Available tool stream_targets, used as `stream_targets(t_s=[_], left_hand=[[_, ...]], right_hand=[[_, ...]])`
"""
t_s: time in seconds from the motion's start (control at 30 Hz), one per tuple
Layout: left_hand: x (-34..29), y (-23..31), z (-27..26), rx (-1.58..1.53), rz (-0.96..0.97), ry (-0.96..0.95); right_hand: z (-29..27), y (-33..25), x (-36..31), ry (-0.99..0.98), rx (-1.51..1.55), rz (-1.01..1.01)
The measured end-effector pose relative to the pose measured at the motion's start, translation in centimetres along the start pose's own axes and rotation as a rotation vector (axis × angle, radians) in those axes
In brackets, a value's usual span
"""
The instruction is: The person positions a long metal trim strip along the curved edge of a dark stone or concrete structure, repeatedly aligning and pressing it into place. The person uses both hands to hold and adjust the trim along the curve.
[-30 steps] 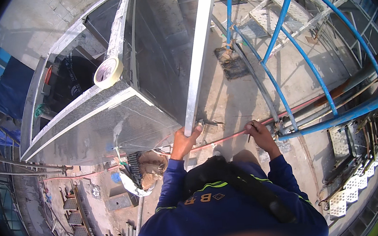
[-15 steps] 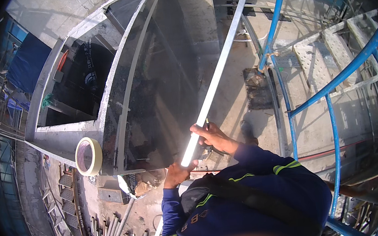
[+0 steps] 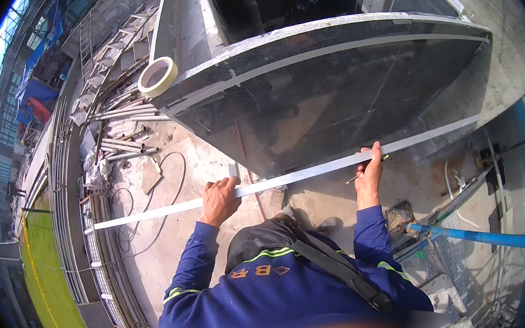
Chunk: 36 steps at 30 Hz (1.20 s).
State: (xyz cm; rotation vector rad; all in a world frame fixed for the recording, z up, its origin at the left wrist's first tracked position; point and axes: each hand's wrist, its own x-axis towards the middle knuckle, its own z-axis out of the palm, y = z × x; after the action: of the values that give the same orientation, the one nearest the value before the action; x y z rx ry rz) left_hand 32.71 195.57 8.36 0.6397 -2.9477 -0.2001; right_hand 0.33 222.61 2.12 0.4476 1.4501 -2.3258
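A long, straight silvery metal bar stretches crosswise in front of me, held in both hands. My left hand is closed on its left part; a short grey piece sticks up by the fingers, and I cannot tell its kind. Towards the bar's right part, my right hand grips it, with a thin pencil-like stick also between the fingers. Just beyond the bar stands a dark, glossy panel with a pale strip along its upper part. A roll of masking tape rests at the panel's upper left corner.
Several metal pipes are piled at the left, and a dark cable curls over the concrete floor. Metal frames and a green surface lie farther left. A blue tube rail crosses the lower right.
My view has turned, and the bar, which pointed away from me, now lies crosswise. My left hand has gone from the bar's near end to a place along its length.
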Motion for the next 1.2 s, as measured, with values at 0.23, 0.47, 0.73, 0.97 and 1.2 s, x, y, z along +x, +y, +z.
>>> stream_targets(t_s=[0.23, 0.47, 0.73, 0.97, 1.2], left_hand=[[-5.5, -2.5, -0.2, 0.295, -0.486, 0.609], [-4.7, -7.4, -1.6, -1.666, -0.712, 1.506], [-0.9, -7.9, -0.3, -1.904, -0.579, 1.299], [1.4, -9.5, -1.5, -1.858, -0.456, 1.325], [7.4, -6.8, -3.8, -1.756, -0.549, 1.348]], right_hand=[[-0.1, -4.0, 4.1, -0.093, -0.017, -0.092], [3.0, -7.9, 5.6, -0.067, -0.104, -0.167], [5.7, -11.4, 6.3, -0.016, -0.199, -0.373], [5.7, -18.3, 15.2, 0.102, -0.008, -0.625], [3.4, -25.3, 25.3, -0.002, -0.071, -0.585]])
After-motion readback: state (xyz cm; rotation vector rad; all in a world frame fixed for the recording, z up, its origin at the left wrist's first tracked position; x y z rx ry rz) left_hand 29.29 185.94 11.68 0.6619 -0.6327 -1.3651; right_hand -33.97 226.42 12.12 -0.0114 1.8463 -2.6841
